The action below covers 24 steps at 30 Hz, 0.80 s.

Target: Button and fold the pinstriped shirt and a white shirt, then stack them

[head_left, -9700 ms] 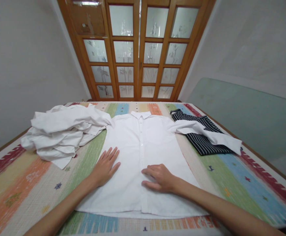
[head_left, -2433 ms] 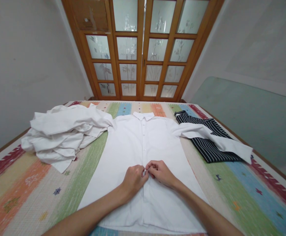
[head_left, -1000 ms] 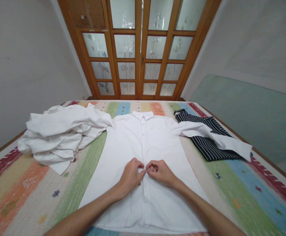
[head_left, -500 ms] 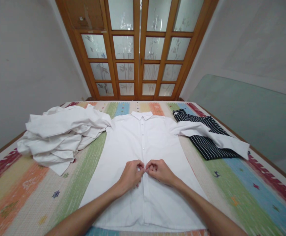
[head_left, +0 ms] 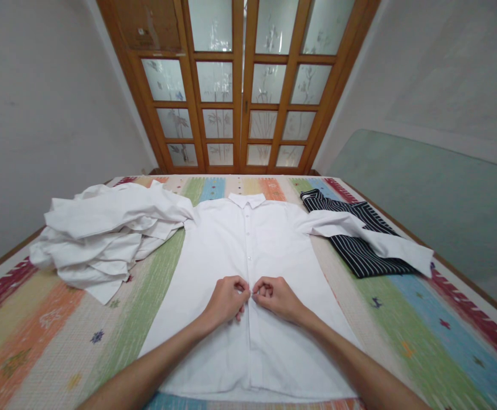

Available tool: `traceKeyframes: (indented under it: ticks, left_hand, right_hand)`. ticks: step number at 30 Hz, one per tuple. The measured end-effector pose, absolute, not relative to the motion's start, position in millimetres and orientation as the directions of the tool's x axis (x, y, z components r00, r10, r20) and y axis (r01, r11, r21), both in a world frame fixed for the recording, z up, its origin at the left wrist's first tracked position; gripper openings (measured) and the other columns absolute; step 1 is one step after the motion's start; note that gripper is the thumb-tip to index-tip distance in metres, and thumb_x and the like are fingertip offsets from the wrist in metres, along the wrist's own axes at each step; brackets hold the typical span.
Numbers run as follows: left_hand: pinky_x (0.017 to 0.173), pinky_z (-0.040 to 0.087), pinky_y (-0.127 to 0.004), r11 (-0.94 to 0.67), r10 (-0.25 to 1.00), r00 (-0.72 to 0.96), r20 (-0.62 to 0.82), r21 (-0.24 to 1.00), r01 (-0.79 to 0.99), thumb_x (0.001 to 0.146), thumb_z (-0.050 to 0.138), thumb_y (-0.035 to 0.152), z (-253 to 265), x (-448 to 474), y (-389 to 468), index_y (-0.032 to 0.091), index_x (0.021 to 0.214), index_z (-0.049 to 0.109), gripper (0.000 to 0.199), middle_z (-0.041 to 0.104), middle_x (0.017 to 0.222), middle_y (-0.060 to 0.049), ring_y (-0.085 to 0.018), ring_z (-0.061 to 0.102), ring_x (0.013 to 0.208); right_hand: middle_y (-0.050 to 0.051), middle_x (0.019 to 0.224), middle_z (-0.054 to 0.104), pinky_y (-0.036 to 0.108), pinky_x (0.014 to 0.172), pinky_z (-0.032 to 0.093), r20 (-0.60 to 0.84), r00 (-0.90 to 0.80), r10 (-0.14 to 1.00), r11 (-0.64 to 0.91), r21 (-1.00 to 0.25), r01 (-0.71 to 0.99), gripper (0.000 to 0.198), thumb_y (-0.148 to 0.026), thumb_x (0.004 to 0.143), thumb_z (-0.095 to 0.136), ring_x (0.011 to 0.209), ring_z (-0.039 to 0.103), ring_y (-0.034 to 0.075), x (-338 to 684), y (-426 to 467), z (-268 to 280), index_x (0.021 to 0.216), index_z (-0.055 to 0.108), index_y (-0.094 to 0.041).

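A white button-up shirt (head_left: 282, 250) lies front up, its collar at the far end and its buttons running down the middle. My left hand (head_left: 231, 299) is closed in a pinch at the front placket, left of the button line. Facing it, my right hand (head_left: 276, 296) pinches the placket's other side, thumb and forefinger together. A narrow gap separates the two sets of fingertips. Whatever button sits between them is too small to make out. One shirt sleeve (head_left: 385, 245) stretches out to the right, over a black-and-white striped garment (head_left: 354, 256).
On the left, a crumpled pile of white cloth (head_left: 103, 228) touches the shirt's shoulder. Beneath everything spreads a colourful striped cover (head_left: 146, 285). Wooden doors with glass panes (head_left: 239, 108) stand beyond the far edge, and a pale green panel (head_left: 423, 188) leans along the right wall.
My left hand has drawn slightly left, so the fingertips that nearly met are now a little apart. My right hand has barely moved. The shirt lies in the same place.
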<state>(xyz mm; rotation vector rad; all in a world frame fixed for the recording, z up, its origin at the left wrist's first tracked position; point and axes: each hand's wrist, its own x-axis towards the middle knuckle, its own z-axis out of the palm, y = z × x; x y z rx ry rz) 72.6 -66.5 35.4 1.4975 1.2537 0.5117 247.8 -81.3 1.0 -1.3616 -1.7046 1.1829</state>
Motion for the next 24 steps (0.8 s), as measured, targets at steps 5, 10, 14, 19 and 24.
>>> traceKeyframes:
  ticks: [5,10,14,19,24]
  left_hand:
    - [0.031,0.031,-0.014,0.136,0.887,0.353,-0.299,0.897,0.420,0.076,0.052,0.018,30,72,-65,0.015,0.076,0.061,0.010,0.053,0.043,0.007,-0.009,0.051,0.031]
    - [0.032,0.032,-0.015,0.174,0.888,0.330,-0.321,0.897,0.406,0.075,0.055,0.018,25,71,-63,0.015,0.076,0.061,0.007,0.051,0.042,0.008,-0.007,0.047,0.030]
    - [0.032,0.031,-0.016,0.173,0.893,0.318,-0.318,0.895,0.411,0.075,0.057,0.018,24,72,-62,0.015,0.076,0.062,0.007,0.049,0.042,0.009,-0.007,0.044,0.030]
    - [0.033,0.030,-0.017,0.174,0.899,0.330,-0.288,0.926,0.335,0.071,0.062,0.021,18,70,-60,0.016,0.076,0.058,0.008,0.058,0.054,0.007,-0.005,0.043,0.031]
    - [0.032,0.029,-0.015,0.182,0.914,0.348,-0.209,0.977,0.109,0.063,0.065,0.019,8,69,-58,0.023,0.084,0.037,0.035,0.060,0.060,0.011,-0.003,0.038,0.031]
  right_hand:
    - [-0.006,0.053,0.053,0.019,0.048,0.034,-0.053,-0.228,0.972,0.041,-0.920,0.390,0.005,-0.019,0.070,0.062,0.048,0.045,0.008,246,-82,0,0.074,0.064,-0.017]
    - [-0.006,0.052,0.053,0.019,0.047,0.033,-0.046,-0.215,0.976,0.050,-0.907,0.418,0.004,-0.018,0.070,0.062,0.047,0.045,0.008,245,-81,0,0.074,0.063,-0.017]
    - [-0.006,0.053,0.054,0.018,0.047,0.034,-0.024,-0.210,0.977,0.074,-0.891,0.448,0.007,-0.018,0.069,0.063,0.046,0.046,0.008,245,-82,1,0.076,0.061,-0.018]
    - [-0.006,0.055,0.056,0.018,0.049,0.035,0.036,-0.262,0.964,0.161,-0.867,0.472,0.012,-0.017,0.071,0.063,0.048,0.048,0.008,246,-83,5,0.084,0.062,-0.018]
    - [-0.005,0.057,0.056,0.019,0.052,0.038,0.118,-0.311,0.943,0.268,-0.823,0.501,0.011,-0.020,0.078,0.060,0.051,0.050,0.009,246,-84,7,0.086,0.067,-0.017]
